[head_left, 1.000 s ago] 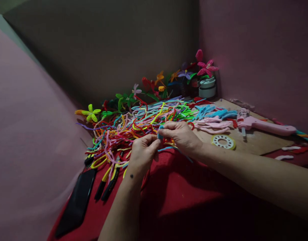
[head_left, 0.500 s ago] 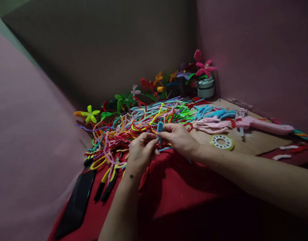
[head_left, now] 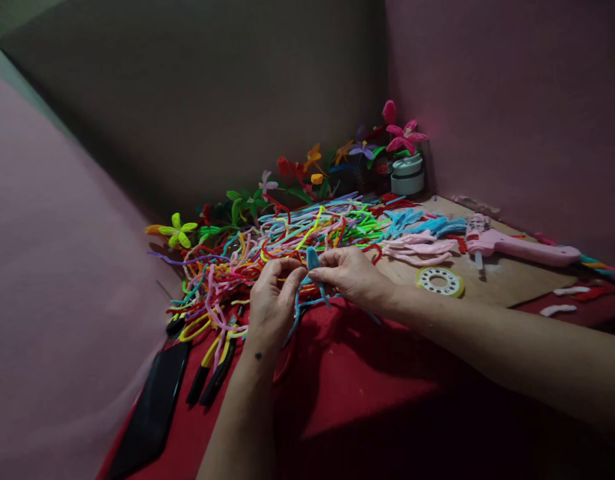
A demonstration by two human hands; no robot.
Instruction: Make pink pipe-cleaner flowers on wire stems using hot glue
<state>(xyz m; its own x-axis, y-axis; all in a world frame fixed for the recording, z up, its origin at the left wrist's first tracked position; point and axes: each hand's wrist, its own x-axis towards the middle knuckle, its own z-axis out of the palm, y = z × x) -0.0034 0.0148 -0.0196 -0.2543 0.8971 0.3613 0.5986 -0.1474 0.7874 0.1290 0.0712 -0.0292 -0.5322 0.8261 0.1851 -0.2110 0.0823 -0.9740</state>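
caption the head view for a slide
Left hand and right hand hold a blue fuzzy piece before a multicoloured heap, pink-handled tool at right.

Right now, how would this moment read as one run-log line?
left hand: pinching blue piece | right hand: pinching same piece | beyond: strand pile | right: tape, glue gun

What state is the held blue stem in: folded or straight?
Folded: the blue stem forms a thick tip at the right hand, thin ends hanging below.
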